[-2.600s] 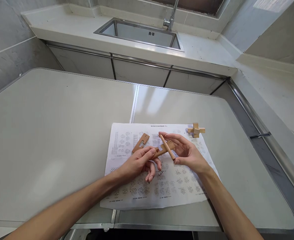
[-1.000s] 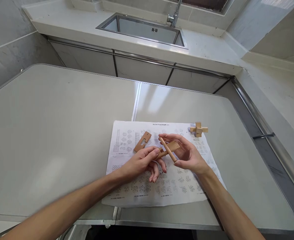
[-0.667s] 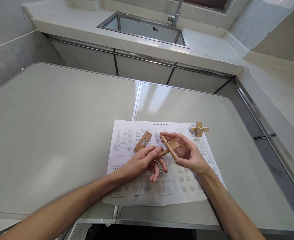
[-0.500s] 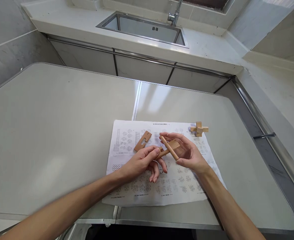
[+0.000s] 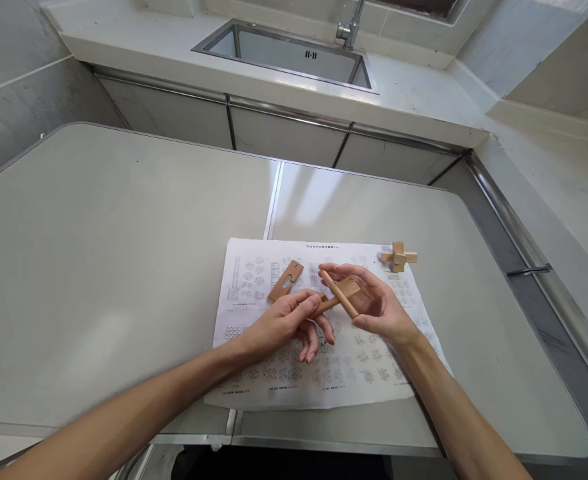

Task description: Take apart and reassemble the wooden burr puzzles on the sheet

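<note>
My left hand (image 5: 280, 325) pinches one end of a flat notched wooden piece (image 5: 345, 291) between thumb and forefinger. My right hand (image 5: 374, 303) grips a round wooden stick (image 5: 338, 294) that lies across that flat piece, fingers curled round it. Both hands hover just above a printed instruction sheet (image 5: 279, 380). A second flat slotted wooden piece (image 5: 285, 281) lies on the sheet to the left of my hands. A small assembled wooden cross puzzle (image 5: 399, 256) stands at the sheet's far right corner.
The sheet lies on a grey two-panel table (image 5: 99, 253) with a seam down its middle. Beyond it runs a white counter with a steel sink (image 5: 284, 57) and a tap (image 5: 347, 27). A metal rail (image 5: 529, 270) edges the table's right side.
The hands and the two crossed pieces have stayed almost in place; the right hand has shifted the stick slightly. The view has tilted down a little.
</note>
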`<state>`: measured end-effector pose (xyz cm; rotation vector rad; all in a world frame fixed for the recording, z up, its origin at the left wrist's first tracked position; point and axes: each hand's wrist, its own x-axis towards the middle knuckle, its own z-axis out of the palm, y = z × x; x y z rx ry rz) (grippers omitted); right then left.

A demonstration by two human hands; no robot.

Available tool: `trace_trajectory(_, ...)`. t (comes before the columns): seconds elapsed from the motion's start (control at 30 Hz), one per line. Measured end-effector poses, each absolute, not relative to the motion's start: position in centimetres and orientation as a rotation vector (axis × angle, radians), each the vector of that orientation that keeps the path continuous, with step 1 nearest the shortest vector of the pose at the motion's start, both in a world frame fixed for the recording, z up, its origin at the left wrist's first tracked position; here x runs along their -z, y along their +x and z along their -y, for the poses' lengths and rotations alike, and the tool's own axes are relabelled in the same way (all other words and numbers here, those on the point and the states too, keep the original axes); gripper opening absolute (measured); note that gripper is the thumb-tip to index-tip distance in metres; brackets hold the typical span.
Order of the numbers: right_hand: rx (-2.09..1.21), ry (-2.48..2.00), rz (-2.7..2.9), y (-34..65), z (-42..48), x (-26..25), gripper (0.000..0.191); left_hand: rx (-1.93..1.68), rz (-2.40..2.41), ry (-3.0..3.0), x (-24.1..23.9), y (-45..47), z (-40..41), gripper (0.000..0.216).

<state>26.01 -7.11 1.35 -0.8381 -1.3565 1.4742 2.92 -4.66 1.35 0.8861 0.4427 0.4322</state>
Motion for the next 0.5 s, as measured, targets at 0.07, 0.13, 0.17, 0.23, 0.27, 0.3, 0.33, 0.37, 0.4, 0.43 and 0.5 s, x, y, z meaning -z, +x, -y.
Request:
trace_trajectory(0.07, -1.466, -0.847, 1.359, 26.03, 7.14, -1.34, 0.066, -0.431, -0.447, 0.886, -1.39, 2.93, 4.66, 0.037)
trace_trajectory(0.13, -1.457, -0.870, 1.358, 26.05, 7.16, -1.31, 0.067, -0.433, -0.450, 0.887, -1.43, 2.95, 4.66, 0.037)
trace_trajectory(0.17, -1.454, -0.879, 1.357, 26.05, 7.16, -1.30, 0.067, -0.435, -0.451, 0.888, -1.45, 2.96, 4.66, 0.037)
trace_trajectory(0.23, -1.454, -0.883, 1.357, 26.05, 7.14, -1.30, 0.067, -0.435, -0.451, 0.887, -1.47, 2.98, 4.65, 0.038)
trace_trajectory(0.27, -1.456, -0.881, 1.357, 26.04, 7.13, -1.31, 0.067, -0.433, -0.450, 0.886, -1.46, 2.98, 4.64, 0.038)
trace_trajectory(0.3, -1.458, -0.878, 1.357, 26.03, 7.12, -1.33, 0.067, -0.430, -0.450, 0.884, -1.45, 2.98, 4.64, 0.039)
trace_trajectory(0.33, -1.460, -0.874, 1.357, 26.01, 7.12, -1.35, 0.066, -0.428, -0.448, 0.883, -1.43, 2.98, 4.63, 0.039)
trace_trajectory(0.37, -1.461, -0.868, 1.358, 26.00, 7.12, -1.38, 0.066, -0.427, -0.446, 0.882, -1.41, 2.97, 4.63, 0.039)
trace_trajectory(0.4, -1.462, -0.861, 1.360, 25.98, 7.13, -1.41, 0.066, -0.427, -0.445, 0.881, -1.39, 2.97, 4.63, 0.038)
trace_trajectory(0.43, -1.462, -0.854, 1.361, 25.97, 7.14, -1.44, 0.066, -0.429, -0.443, 0.881, -1.39, 2.96, 4.63, 0.038)
trace_trajectory(0.5, -1.463, -0.853, 1.368, 25.96, 7.15, -1.49, 0.065, -0.433, -0.442, 0.881, -1.41, 2.94, 4.64, 0.038)
